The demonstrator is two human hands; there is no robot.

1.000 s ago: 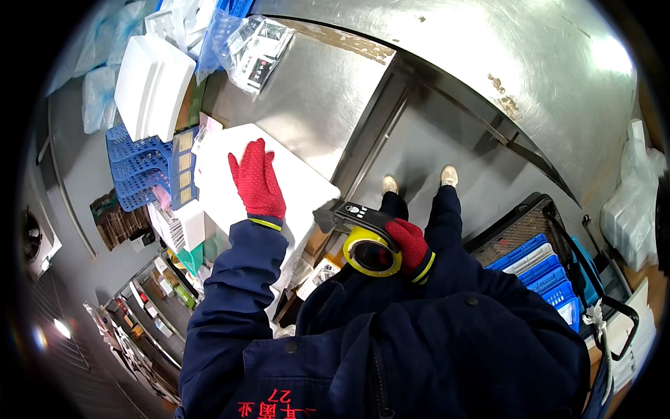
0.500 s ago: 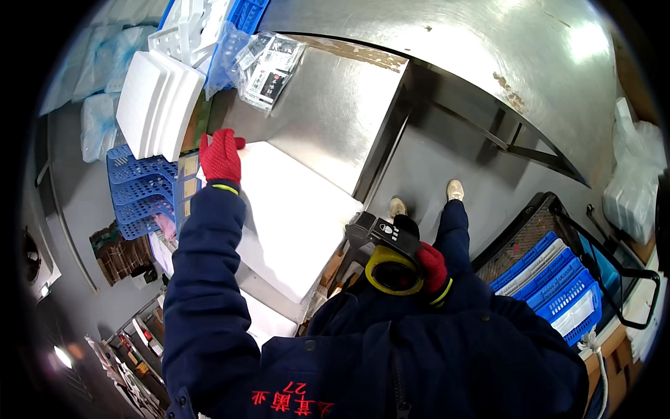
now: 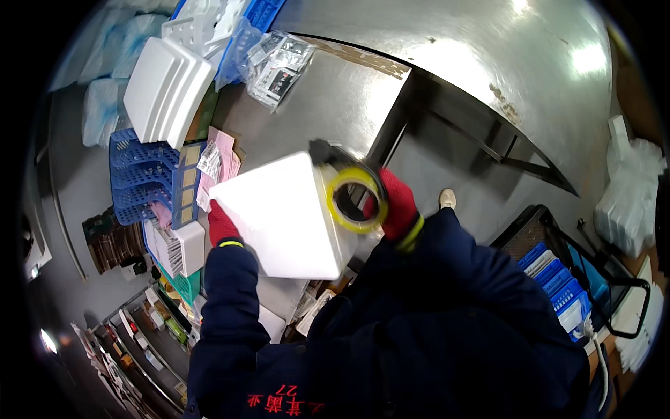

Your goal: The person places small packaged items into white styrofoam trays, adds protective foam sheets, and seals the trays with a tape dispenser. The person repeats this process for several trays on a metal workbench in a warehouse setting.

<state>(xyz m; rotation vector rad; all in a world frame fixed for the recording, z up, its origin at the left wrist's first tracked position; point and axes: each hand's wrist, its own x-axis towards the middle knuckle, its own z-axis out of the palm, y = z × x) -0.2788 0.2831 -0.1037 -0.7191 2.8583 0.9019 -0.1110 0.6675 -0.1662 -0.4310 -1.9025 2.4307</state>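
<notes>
A white foam box (image 3: pixel 283 220) sits tilted over the steel table in front of me. My left hand (image 3: pixel 222 225), in a red knit glove, holds the box by its left edge; some fingers are hidden behind it. In my right hand (image 3: pixel 400 206), also gloved in red, is a tape dispenser (image 3: pixel 357 226) with a yellow-edged roll. The dispenser's dark head (image 3: pixel 328 151) is up against the box's far right corner. Whether tape sticks to the foam I cannot make out.
Stacked white foam lids (image 3: pixel 164 91) lean at the far left, above a blue perforated file rack (image 3: pixel 146 171). Pink papers (image 3: pixel 222 164) lie beside it. A plastic bag of printed packets (image 3: pixel 279 70) rests on the steel table (image 3: pixel 335 105). At right stands a cart with blue trays (image 3: pixel 558 283).
My right hand has brought the tape dispenser up from my waist to the box's right side. My left hand has moved nearer to me, and the box has turned and tilted, uncovering pink papers.
</notes>
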